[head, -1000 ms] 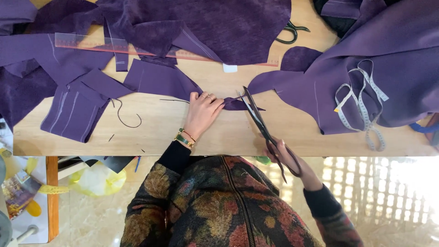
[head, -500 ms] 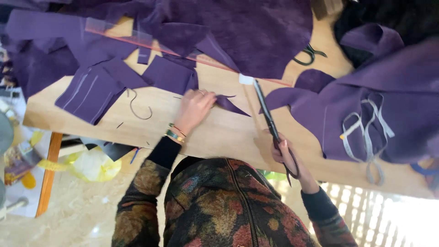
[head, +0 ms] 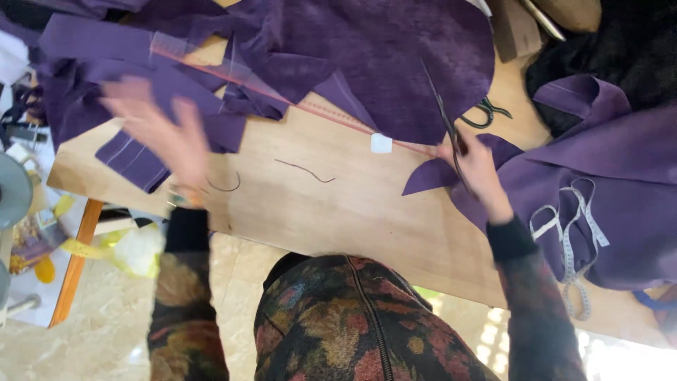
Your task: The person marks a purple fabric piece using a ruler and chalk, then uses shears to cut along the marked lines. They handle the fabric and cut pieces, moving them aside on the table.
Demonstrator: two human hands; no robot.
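Observation:
My right hand [head: 474,166] grips a pair of long dark scissors [head: 443,118], blades pointing up over a large purple suede piece [head: 395,56]. My left hand [head: 161,130] is blurred, fingers spread, held above small purple cut pieces [head: 137,159] at the table's left; it holds nothing. A small pointed purple scrap [head: 431,176] lies just left of my right hand on the wooden table [head: 331,212].
A clear long ruler [head: 282,99] lies across the fabric. A white chalk block [head: 381,143], thin thread scraps [head: 305,169], a second pair of scissors [head: 486,113] and a tape measure [head: 571,233] on purple cloth at the right. Clutter sits on the floor at left.
My right hand lifted the scissors up and away toward the big piece. My left hand left the small scrap and swung left over the cut pieces. The view tilted.

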